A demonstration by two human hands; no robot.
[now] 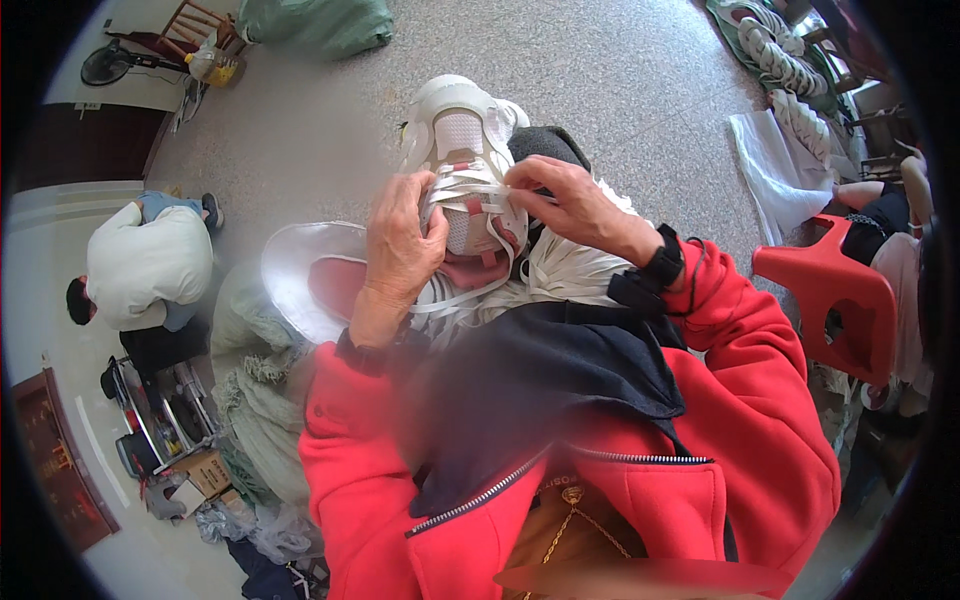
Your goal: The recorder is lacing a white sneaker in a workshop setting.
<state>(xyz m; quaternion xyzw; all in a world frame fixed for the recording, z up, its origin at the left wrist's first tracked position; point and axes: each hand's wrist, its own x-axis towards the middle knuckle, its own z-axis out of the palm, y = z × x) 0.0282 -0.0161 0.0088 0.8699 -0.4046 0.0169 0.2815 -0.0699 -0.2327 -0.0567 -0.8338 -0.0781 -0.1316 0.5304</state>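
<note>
A white and beige sneaker [460, 135] with pink patches lies in front of me, its toe pointing away. White shoelace [468, 186] crosses its tongue in several rows, and a loose length trails toward my lap. My left hand [400, 240] is closed on the sneaker's left side, thumb near the eyelets. On the opposite side, my right hand [565, 200] pinches the lace near the upper eyelets; its fingertips partly cover the lace. Beneath my right wrist lies a thick bundle of white laces [570, 265]. Left of my left wrist is a white shoe-like piece [315, 275] with a pink inside.
A woven sack [255, 390] stands at my left, and a green sack [320, 22] lies ahead. Right, a person sits by a red plastic stool [835, 295], near rows of shoe parts [780, 55]. Another person [150, 260] bends over at the left, beside a metal cart [165, 415].
</note>
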